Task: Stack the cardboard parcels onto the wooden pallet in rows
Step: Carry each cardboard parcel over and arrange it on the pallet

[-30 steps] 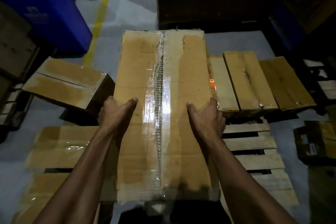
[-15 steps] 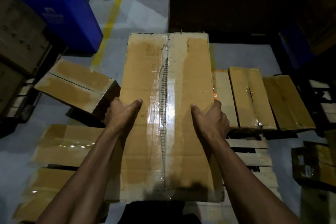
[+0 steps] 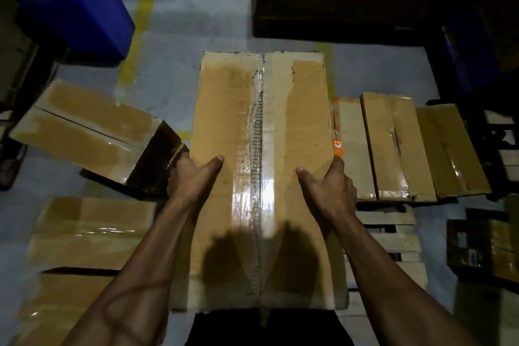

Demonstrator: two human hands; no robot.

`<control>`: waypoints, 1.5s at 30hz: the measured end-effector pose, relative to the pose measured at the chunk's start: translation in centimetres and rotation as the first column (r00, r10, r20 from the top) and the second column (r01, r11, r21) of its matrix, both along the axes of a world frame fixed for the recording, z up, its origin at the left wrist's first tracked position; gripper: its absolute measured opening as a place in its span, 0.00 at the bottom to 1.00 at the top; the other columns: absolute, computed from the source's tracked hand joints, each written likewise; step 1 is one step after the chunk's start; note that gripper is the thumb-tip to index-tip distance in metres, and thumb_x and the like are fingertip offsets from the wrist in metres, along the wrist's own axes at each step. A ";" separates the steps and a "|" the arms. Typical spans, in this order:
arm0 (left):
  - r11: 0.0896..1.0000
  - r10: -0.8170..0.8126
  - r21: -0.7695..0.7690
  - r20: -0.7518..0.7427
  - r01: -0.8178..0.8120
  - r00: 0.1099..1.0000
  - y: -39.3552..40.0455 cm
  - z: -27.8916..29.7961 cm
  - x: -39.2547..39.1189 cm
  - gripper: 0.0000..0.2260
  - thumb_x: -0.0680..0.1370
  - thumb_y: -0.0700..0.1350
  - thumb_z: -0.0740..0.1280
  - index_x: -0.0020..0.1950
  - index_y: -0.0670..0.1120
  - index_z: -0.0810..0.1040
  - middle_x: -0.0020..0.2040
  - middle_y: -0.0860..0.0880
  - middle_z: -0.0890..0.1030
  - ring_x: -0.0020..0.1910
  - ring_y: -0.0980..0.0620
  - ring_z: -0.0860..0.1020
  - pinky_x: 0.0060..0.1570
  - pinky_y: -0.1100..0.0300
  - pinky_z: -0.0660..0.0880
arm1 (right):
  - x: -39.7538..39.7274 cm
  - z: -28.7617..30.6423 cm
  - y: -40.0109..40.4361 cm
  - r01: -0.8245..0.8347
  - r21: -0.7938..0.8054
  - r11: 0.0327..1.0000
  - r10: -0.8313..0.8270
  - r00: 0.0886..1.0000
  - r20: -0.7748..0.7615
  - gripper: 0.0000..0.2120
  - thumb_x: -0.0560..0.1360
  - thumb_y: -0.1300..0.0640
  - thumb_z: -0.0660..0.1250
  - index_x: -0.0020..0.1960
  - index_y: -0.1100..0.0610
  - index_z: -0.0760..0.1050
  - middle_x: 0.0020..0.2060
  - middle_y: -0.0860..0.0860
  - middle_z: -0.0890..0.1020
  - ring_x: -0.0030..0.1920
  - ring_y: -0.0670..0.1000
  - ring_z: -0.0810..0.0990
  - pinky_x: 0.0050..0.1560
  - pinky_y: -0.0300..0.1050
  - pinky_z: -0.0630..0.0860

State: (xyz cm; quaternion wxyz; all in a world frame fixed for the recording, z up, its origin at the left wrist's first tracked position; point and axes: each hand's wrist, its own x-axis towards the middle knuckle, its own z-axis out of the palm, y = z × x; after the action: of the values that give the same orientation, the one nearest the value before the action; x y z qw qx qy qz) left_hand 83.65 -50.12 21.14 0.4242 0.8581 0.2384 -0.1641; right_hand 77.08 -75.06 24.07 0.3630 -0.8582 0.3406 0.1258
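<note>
Brown corrugated cardboard, sealed along its middle seam with clear glossy tape, makes up the large long parcel (image 3: 261,177) that is held between the left hand (image 3: 191,177) and the right hand (image 3: 328,191). Each thumb is laid flat on the top face, pointing inward toward the tape, while the other fingers are wrapped over the long side edges and mostly hidden, so the parcel is clamped from both sides.

Just beyond the right fingers, a row of three narrow tan cardboard parcels (image 3: 398,146) is seen lying side by side on the slatted wooden pallet (image 3: 393,236), whose bare boards show below the right wrist. The step is judged to be setting the parcel down beside that row. It is best done by keeping the parcel level, lining its right edge up against the nearest narrow parcel, and freeing the right fingers before they are trapped between the two.

An orange round sticker (image 3: 337,145) with a white mark sits just past the right fingertips; nothing on it can be read. Faint printing near the parcel's far end is illegible.
</note>
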 end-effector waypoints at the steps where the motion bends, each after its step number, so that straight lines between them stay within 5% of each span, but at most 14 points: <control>1: 1.000 -0.005 -0.007 -0.014 0.005 1.000 0.0 -0.6 0.5 0.28 0.73 0.62 0.72 0.66 0.46 0.74 0.56 0.47 0.80 0.55 0.44 0.78 0.57 0.46 0.76 | 0.4 -0.7 -0.1 0.001 0.006 1.000 -0.001 1.000 -0.004 0.39 0.74 0.37 0.68 0.76 0.55 0.57 0.65 0.59 0.75 0.66 0.63 0.72 0.65 0.57 0.68; 10: 0.998 0.038 -0.042 -0.106 -0.043 0.994 -2.6 -10.1 5.2 0.25 0.76 0.56 0.72 0.68 0.46 0.72 0.54 0.50 0.77 0.53 0.48 0.77 0.48 0.56 0.72 | 6.0 -11.2 -3.1 -0.043 0.040 0.998 0.046 0.997 -0.065 0.40 0.74 0.37 0.68 0.76 0.56 0.58 0.67 0.59 0.73 0.66 0.63 0.72 0.63 0.56 0.69; 14: 0.997 0.080 0.010 -0.146 -0.080 0.986 -4.1 -16.5 7.2 0.24 0.76 0.56 0.71 0.67 0.45 0.74 0.55 0.49 0.79 0.53 0.47 0.78 0.52 0.54 0.74 | 8.0 -17.8 -5.0 -0.060 0.106 0.993 0.066 0.997 -0.046 0.44 0.69 0.30 0.67 0.73 0.56 0.60 0.59 0.56 0.77 0.59 0.62 0.76 0.58 0.55 0.73; 20: 0.989 0.147 0.030 -0.187 -0.144 0.971 -6.2 -25.5 9.8 0.26 0.75 0.59 0.69 0.68 0.47 0.72 0.60 0.46 0.79 0.57 0.44 0.78 0.62 0.43 0.75 | 11.0 -28.0 -7.2 -0.092 0.040 0.995 0.094 0.994 -0.062 0.41 0.72 0.36 0.70 0.75 0.57 0.60 0.60 0.56 0.80 0.60 0.61 0.78 0.62 0.56 0.74; 24: 0.989 0.146 0.017 -0.182 -0.146 0.972 -7.2 -30.1 11.2 0.28 0.75 0.58 0.70 0.71 0.46 0.70 0.61 0.46 0.78 0.59 0.45 0.77 0.64 0.46 0.74 | 13.0 -33.0 -8.5 -0.115 0.046 0.992 0.118 0.990 -0.073 0.40 0.72 0.37 0.72 0.74 0.57 0.61 0.60 0.54 0.81 0.62 0.60 0.78 0.62 0.52 0.73; 28: 0.988 0.152 0.012 -0.187 -0.153 0.971 -8.4 -33.6 12.9 0.21 0.73 0.58 0.71 0.61 0.50 0.75 0.56 0.48 0.79 0.56 0.45 0.78 0.62 0.48 0.75 | 14.8 -36.8 -9.6 -0.131 0.048 0.990 0.135 0.986 -0.093 0.42 0.72 0.37 0.72 0.76 0.57 0.59 0.62 0.56 0.79 0.63 0.61 0.77 0.64 0.54 0.72; 36: 0.991 0.129 -0.018 -0.205 -0.136 0.970 -10.4 -37.7 15.2 0.38 0.63 0.62 0.72 0.69 0.46 0.71 0.62 0.46 0.78 0.60 0.44 0.77 0.63 0.44 0.75 | 16.9 -41.4 -11.7 -0.135 0.078 0.988 0.140 0.989 -0.056 0.42 0.73 0.39 0.71 0.77 0.56 0.56 0.64 0.56 0.77 0.65 0.61 0.76 0.65 0.55 0.71; 41: 0.992 0.110 -0.046 -0.172 -0.120 0.979 -10.9 -40.8 16.3 0.32 0.72 0.51 0.75 0.72 0.46 0.68 0.65 0.46 0.77 0.63 0.45 0.76 0.65 0.45 0.73 | 17.3 -44.4 -12.6 -0.138 0.015 0.990 0.139 0.990 -0.021 0.42 0.73 0.40 0.71 0.77 0.58 0.58 0.70 0.57 0.69 0.70 0.60 0.68 0.68 0.58 0.69; 45: 0.993 0.096 -0.053 -0.182 -0.107 0.979 -12.4 -44.6 16.8 0.29 0.75 0.44 0.74 0.72 0.43 0.67 0.64 0.47 0.76 0.62 0.49 0.75 0.64 0.51 0.73 | 16.7 -48.1 -13.1 -0.295 -0.176 0.939 0.272 0.951 -0.146 0.41 0.76 0.41 0.68 0.79 0.59 0.53 0.79 0.56 0.52 0.79 0.58 0.50 0.76 0.57 0.56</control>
State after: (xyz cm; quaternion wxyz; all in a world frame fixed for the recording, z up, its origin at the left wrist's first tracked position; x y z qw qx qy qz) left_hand 100.50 -62.47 -23.47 0.4354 0.8129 0.3137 -0.2263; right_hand 93.79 -88.15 -24.00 0.2337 -0.9207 0.2451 0.1940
